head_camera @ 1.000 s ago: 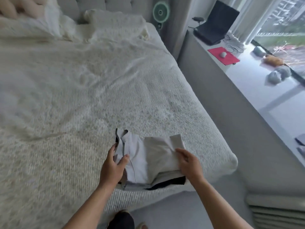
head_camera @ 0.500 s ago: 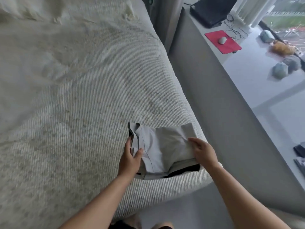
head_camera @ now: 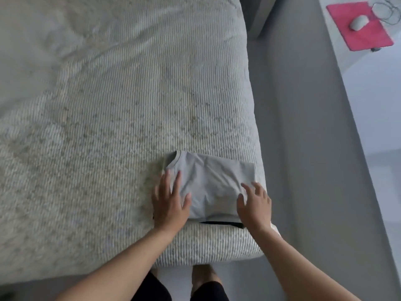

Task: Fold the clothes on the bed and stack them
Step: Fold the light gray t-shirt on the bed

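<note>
At the near edge, two bare forearms reach up from about 6 o'clock toward the corner of the bed (head_camera: 108,127), which is covered in a cream ribbed knit blanket. The left hand (head_camera: 169,203) lies flat with its fingers straight and spread, its grip apart, pressing on the left edge of a folded light grey cotton T-shirt (head_camera: 210,181). The right hand (head_camera: 255,205) has its fingers relaxed and spread, its grip also apart, over the shirt's right near corner; whether it touches the cloth cannot be told. The T-shirt lies at the bed's near right corner, around 5 o'clock on the bed, with its collar turned toward 11 o'clock. A thin strip of a black garment (head_camera: 221,223) shows from under the shirt's near edge. Beyond the bed at 3 o'clock runs grey floor. Far off at 1 o'clock, a pale counter (head_camera: 368,83) carries a red rectangular mouse pad (head_camera: 360,29) with a white computer mouse (head_camera: 358,22) on it.
</note>
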